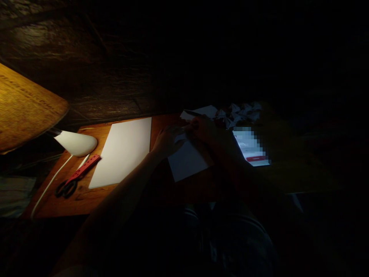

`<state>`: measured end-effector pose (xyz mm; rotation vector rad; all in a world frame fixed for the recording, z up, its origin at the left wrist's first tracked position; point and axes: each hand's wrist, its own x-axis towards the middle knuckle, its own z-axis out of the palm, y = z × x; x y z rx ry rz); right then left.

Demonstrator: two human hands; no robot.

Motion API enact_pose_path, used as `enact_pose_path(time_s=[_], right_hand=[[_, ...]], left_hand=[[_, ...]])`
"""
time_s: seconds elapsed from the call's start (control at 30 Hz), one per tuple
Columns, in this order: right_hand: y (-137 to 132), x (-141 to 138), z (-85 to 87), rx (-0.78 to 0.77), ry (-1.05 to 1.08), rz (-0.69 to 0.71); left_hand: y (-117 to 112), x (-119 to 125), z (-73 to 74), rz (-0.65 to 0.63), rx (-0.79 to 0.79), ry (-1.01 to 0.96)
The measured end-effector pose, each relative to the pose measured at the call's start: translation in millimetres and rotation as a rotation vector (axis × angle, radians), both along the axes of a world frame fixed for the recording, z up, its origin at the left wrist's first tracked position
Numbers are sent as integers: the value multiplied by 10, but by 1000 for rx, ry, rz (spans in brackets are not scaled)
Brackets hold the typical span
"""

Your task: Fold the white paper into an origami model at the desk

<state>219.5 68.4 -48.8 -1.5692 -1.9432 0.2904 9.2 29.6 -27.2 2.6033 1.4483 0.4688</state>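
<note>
White paper (188, 165) sits by the left hand (164, 140) and the right hand (204, 127), mostly on the lap (240, 234) side of them. It should be light, thin and easy to bend, and it may crease or rip if pulled hard. Its near corners look best for a soft pinch. Its left edge runs from near the left hand toward the lap, leaning a bit right; its near edge slants, right end farther off. Fingers hide the far end, so I can't tell which way is longest. The left hand is palm down, the right hand's fingers look bent; it's too dark to tell if either grips. Right of the right hand, a phone (250, 144) glows.
</note>
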Motion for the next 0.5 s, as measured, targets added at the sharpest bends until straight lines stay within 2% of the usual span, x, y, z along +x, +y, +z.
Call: enact_pose_path(time_s=[0.27,0.5], right_hand=[[49,48,-51,30,-45,49],[98,177,-45,6,-52,186]], left_hand=[[10,-11,-12,6,1,-7],[6,-8,-7,-2,7,-32]])
